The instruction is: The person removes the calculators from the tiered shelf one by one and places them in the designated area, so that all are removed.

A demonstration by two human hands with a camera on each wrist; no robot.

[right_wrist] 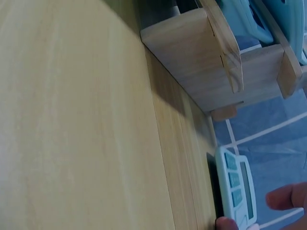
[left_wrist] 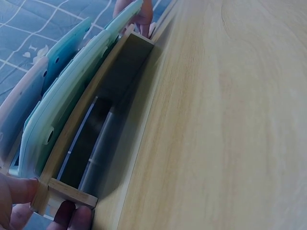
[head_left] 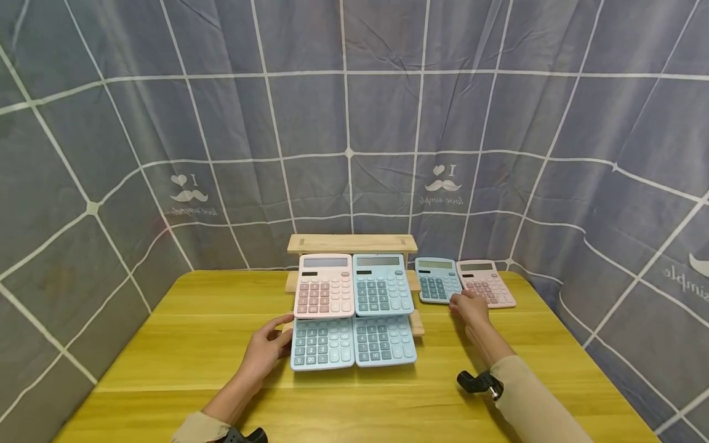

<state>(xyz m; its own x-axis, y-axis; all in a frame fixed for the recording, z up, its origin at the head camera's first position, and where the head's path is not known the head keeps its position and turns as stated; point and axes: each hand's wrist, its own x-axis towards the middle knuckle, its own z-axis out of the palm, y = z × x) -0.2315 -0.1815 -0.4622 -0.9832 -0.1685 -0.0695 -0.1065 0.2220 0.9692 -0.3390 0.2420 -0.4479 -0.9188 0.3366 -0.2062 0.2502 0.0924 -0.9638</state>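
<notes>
In the head view a tiered wooden rack holds a pink calculator and a blue calculator on its upper tier. Two more blue ones lean on the lower tier, the left blue calculator beside the right blue calculator. My left hand grips the rack's left end, thumb on the front board and fingertips under the end piece, as the left wrist view shows. My right hand is at the lower right corner of a loose blue calculator; its thumb meets the edge while another finger stands apart.
A second pink calculator lies right of the loose blue one, its lower left part behind my right hand. The yellow wooden table runs back to a grey checked curtain, which also hangs along both sides.
</notes>
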